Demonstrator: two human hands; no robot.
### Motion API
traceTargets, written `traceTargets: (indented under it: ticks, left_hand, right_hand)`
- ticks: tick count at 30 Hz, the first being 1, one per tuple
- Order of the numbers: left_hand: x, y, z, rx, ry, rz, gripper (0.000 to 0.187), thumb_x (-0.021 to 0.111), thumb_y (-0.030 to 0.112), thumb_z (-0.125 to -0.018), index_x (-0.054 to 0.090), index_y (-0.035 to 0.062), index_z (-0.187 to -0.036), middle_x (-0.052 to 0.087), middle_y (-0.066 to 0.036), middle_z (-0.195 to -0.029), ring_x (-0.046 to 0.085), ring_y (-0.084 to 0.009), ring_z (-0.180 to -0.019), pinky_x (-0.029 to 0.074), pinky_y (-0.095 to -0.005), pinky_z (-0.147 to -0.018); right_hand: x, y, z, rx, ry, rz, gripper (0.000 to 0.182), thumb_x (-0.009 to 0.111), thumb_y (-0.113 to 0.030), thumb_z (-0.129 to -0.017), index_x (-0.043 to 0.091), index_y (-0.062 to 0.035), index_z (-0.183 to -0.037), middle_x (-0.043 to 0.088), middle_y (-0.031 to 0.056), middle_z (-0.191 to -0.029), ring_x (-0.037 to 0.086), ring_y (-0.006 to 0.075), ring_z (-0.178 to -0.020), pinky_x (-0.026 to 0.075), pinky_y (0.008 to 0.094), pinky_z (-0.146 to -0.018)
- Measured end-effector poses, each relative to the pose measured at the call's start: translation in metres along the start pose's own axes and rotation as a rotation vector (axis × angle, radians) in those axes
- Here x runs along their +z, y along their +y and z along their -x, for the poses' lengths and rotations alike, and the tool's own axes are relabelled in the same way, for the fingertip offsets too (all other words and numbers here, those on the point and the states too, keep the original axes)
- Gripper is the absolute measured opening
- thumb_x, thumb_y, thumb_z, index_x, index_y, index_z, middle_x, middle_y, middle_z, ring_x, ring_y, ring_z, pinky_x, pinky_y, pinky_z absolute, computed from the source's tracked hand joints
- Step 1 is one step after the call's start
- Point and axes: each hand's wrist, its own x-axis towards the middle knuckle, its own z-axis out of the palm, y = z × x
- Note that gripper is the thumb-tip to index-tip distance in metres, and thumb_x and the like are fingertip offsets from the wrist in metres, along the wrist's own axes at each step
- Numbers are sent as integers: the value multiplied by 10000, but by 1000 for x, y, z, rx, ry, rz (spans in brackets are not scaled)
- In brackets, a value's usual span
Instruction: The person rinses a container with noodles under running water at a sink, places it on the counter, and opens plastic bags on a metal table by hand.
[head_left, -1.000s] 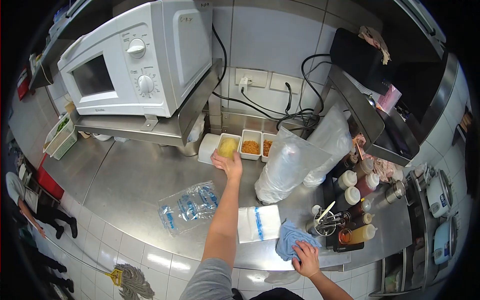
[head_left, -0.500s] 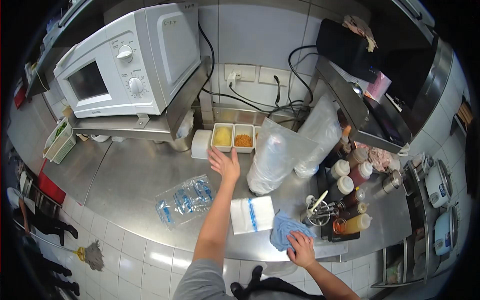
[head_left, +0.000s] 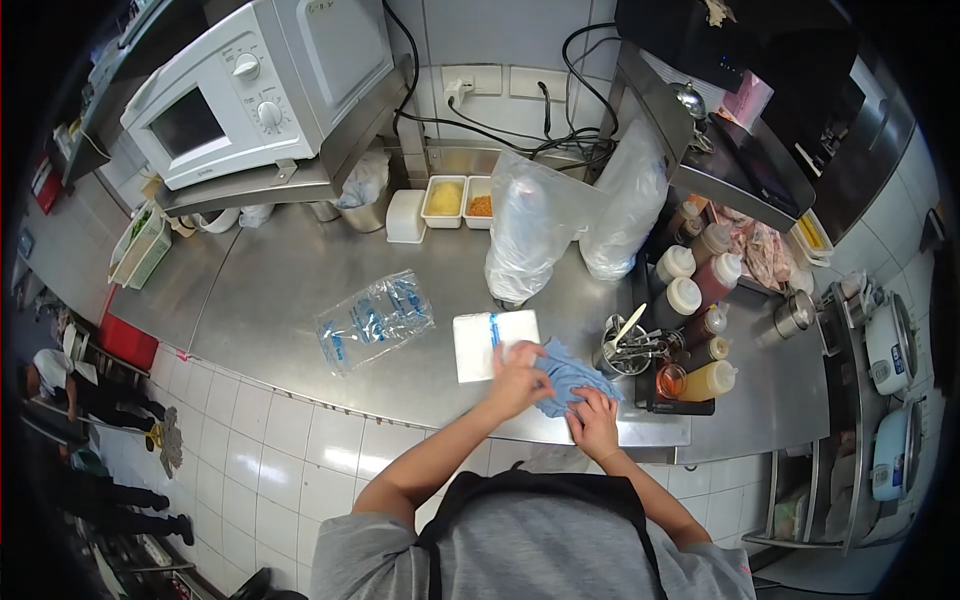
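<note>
A crumpled blue cloth (head_left: 568, 372) lies near the front edge of the steel counter. My right hand (head_left: 596, 420) is on its near right part, fingers bent over the fabric and gripping it. At the cloth's left edge is my left hand (head_left: 518, 382), its fingers curved and apart; whether it touches the fabric is hard to see. Just behind that hand sits a white folded stack with a blue band (head_left: 480, 345), partly covered by the fingers. Further left lies a clear plastic wrapper with blue print (head_left: 375, 318).
Two white tubs (head_left: 443, 203) with yellow and orange food stand at the back. Bagged items (head_left: 525, 240) stand beside them. To the right are a utensil cup (head_left: 622, 350) and squeeze bottles (head_left: 712, 382). A microwave (head_left: 250, 100) sits on the shelf. Other people (head_left: 75, 385) are at far left.
My left hand has drawn back from the tubs to the cloth's left edge. My right hand stays on the cloth, fingers more bent. The view has tilted down.
</note>
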Motion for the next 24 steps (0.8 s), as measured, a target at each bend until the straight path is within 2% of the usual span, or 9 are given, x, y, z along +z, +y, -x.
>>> traceTargets:
  ticks: [2, 4, 10, 11, 13, 16, 17, 21, 24]
  left_hand:
    - [-5, -32, 11, -179, 394, 58, 180, 700, 319, -693, 682, 143, -727, 424, -35, -1232, 260, -300, -1258, 103, -589, -996]
    - [-21, -52, 20, -333, 646, -379, 186, 690, 331, -715, 675, 146, -732, 435, -48, -1228, 278, -309, -1250, 88, -589, -997]
    - [-56, -48, 28, -192, 433, -135, 189, 736, 289, -676, 666, 131, -752, 470, -71, -1208, 366, -265, -1211, 88, -601, -989]
    - [-66, -44, 26, -130, 483, -72, 159, 761, 192, -649, 656, 119, -744, 498, -64, -1174, 473, -236, -1118, 245, -544, -971]
    - [-86, -38, 27, -60, 436, 312, 189, 758, 129, -662, 653, 119, -819, 518, -64, -1141, 519, -212, -1052, 345, -431, -917]
    - [-120, -26, 24, -7, 423, 529, 315, 746, 56, -685, 615, 83, -970, 540, -65, -1107, 551, -174, -981, 431, -295, -809]
    - [-131, -20, 24, -1, 429, 543, 364, 741, 35, -693, 598, 66, -1027, 546, -66, -1099, 556, -161, -962, 449, -255, -769]
    - [-170, -14, 21, -188, 382, 1113, 405, 723, 75, -741, 567, 5, -1108, 601, -64, -993, 566, -120, -928, 455, -243, -767]
    - [-179, -40, 21, -399, 203, 1111, 323, 695, 141, -789, 608, 1, -1066, 646, -43, -884, 584, -97, -883, 458, -230, -755]
  right_hand:
    - [0, 1, -1, 50, 13, -58, 218, 650, -182, -712, 608, -95, -908, 499, 50, -1141, 429, 243, -1103, 268, 426, -886]
    - [-1, -7, -5, 122, 24, -85, 233, 666, -198, -696, 592, -87, -887, 493, 66, -1112, 425, 252, -1084, 250, 417, -893]
    - [-28, -69, -66, 59, 107, -37, 493, 688, -283, -700, 532, -55, -1108, 445, 110, -1180, 370, 293, -1139, 219, 446, -939]
    - [-24, -72, -80, 87, 146, -109, 534, 696, -289, -708, 508, -46, -1145, 441, 112, -1200, 378, 285, -1143, 243, 436, -943]
    - [-11, -69, -112, 137, 222, -253, 617, 711, -301, -725, 462, -26, -1217, 432, 116, -1241, 395, 268, -1151, 290, 418, -952]
    - [-16, -71, -158, 221, -18, -1023, 690, 731, -281, -742, 393, -6, -1276, 476, 102, -1218, 464, 203, -1092, 382, 326, -899]
    - [-27, -81, -169, 239, -17, -1181, 483, 713, -186, -772, 516, -11, -1178, 578, 40, -1032, 534, 116, -927, 415, 226, -796]
    - [-55, -101, -194, 178, -32, -1156, 119, 673, -135, -803, 682, -20, -830, 626, -10, -826, 536, 66, -778, 419, 224, -759]
    - [-58, -115, -199, 236, -40, -1107, 149, 646, -154, -828, 676, -12, -859, 640, 0, -857, 533, 67, -784, 423, 227, -771]
